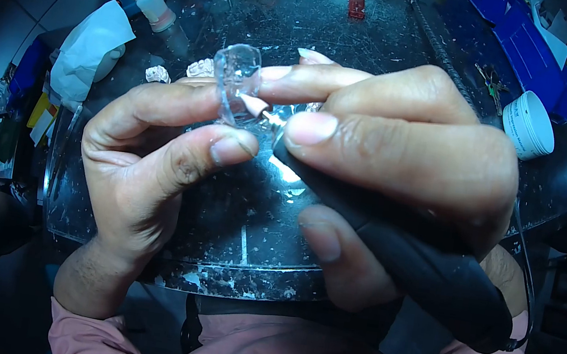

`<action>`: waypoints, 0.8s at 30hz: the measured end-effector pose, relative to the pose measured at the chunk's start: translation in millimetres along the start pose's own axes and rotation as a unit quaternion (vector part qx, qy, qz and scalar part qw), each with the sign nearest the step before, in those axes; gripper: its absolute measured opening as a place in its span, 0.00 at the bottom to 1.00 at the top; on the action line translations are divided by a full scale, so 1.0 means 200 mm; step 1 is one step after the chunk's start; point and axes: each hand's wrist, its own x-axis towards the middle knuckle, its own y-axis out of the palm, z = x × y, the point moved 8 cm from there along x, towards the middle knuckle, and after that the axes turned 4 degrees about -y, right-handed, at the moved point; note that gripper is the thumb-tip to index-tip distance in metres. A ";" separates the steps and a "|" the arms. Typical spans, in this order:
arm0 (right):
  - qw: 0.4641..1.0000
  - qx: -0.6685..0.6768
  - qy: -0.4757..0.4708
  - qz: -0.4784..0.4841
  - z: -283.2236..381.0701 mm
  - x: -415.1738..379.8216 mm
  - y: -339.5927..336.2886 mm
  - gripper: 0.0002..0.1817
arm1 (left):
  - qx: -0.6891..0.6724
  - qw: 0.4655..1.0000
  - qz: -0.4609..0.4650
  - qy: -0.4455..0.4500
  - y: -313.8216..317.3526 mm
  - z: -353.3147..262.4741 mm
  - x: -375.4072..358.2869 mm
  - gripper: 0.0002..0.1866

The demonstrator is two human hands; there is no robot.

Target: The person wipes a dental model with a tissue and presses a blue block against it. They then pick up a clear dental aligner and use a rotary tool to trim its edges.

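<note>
Between the thumb and fingers of my left hand (pixel 158 138) is a clear plastic dental aligner (pixel 237 68), held up above the table. My right hand (pixel 410 151) grips a black rotary handpiece (pixel 423 265) like a pen, thumb close to its front end. From that end sticks out a pale, cone-shaped grinding tip (pixel 254 105), which overlaps the lower part of the aligner in this view. A right fingertip reaches to the aligner's right edge. Behind my left fingers, two whitish dental models (pixel 201 68) lie partly covered.
A worn dark table (pixel 266 247) lies beneath my hands. To the left are a crumpled white sheet (pixel 100 35) and a small bottle (pixel 155 9). A white tub (pixel 528 124), keys (pixel 492 83) and a blue tray (pixel 526 48) stand right. The handpiece's cord (pixel 528 266) hangs by my right forearm.
</note>
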 end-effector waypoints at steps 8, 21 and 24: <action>0.997 0.048 -0.054 -0.016 -0.04 -0.04 -0.02 0.21 | -0.017 1.000 0.008 0.005 0.00 0.01 0.00 0.16; 1.000 0.013 0.018 -0.004 -0.02 0.05 -0.11 0.22 | -0.005 0.992 -0.029 -0.120 -0.05 0.07 0.01 0.21; 0.996 -0.073 0.007 0.044 -0.06 0.04 -0.07 0.23 | 0.035 0.997 0.021 -0.067 -0.01 0.05 0.03 0.22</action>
